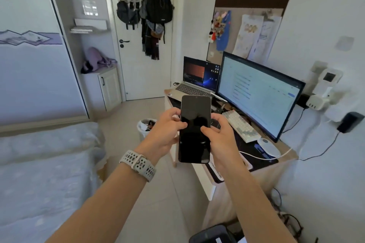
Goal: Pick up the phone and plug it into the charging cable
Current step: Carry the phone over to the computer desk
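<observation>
A black phone (194, 140) with a dark screen is held upright in the air, in front of the desk. My left hand (165, 131) grips its left edge, thumb lying on the screen. My right hand (221, 136) grips the right edge, thumb also on the glass. A white charging cable (264, 157) lies on the desk's near right part, curving from behind my right hand past the mouse toward the wall. Its plug end is hidden behind my right hand.
The desk (284, 149) carries a monitor (256, 92), a laptop (197, 81), a white keyboard (240, 125) and a white mouse (269, 147). A white charger block (317, 101) sits on the wall. A bed (45, 167) fills the left. A bin (145, 128) stands on the floor.
</observation>
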Motion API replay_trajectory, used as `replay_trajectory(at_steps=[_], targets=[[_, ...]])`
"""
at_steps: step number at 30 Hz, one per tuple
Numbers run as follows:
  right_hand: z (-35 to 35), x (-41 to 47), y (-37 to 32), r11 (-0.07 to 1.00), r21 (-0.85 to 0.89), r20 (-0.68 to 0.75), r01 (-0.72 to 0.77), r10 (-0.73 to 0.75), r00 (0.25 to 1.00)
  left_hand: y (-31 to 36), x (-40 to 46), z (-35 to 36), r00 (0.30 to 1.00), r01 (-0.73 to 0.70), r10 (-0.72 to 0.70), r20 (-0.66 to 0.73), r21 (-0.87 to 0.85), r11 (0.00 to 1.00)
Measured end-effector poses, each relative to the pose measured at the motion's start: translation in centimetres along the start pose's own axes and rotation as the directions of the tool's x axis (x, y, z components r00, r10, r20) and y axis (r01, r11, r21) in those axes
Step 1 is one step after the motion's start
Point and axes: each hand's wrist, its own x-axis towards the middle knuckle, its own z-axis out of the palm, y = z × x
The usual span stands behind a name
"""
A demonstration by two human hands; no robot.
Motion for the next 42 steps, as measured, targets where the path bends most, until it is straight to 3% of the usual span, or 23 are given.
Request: replay_trajectory(at_steps=[12, 21, 31, 42], targets=[[4.4, 14.9, 1.8, 0.999, 0.017, -0.075, -0.034, 0.035, 0.997, 1.9, 16.3, -4.3, 0.997, 0.024, -0.026, 0.071, 0.035, 0.999], [7.9, 23.3, 3.3, 0.999, 0.050, -0.268, -0.002, 0.015, 0.963, 2.6, 28.2, -6.9, 0.960, 0.043, -0.064, 0.273, 0.082, 0.996], [4.7, 28.2, 4.1, 0.999, 0.030, -0.550, 0.031, -0.010, 0.835, 2.4, 36.7, -1.7, 0.807, 0.081, -0.131, 0.576, 0.112, 0.990], [-3.1, 31.7, 3.7, 0.998, -0.032, -0.789, 0.053, -0.057, 0.612, 1.2, 43.0, 9.1, 0.627, 0.076, -0.174, 0.759, 0.163, 0.984]])
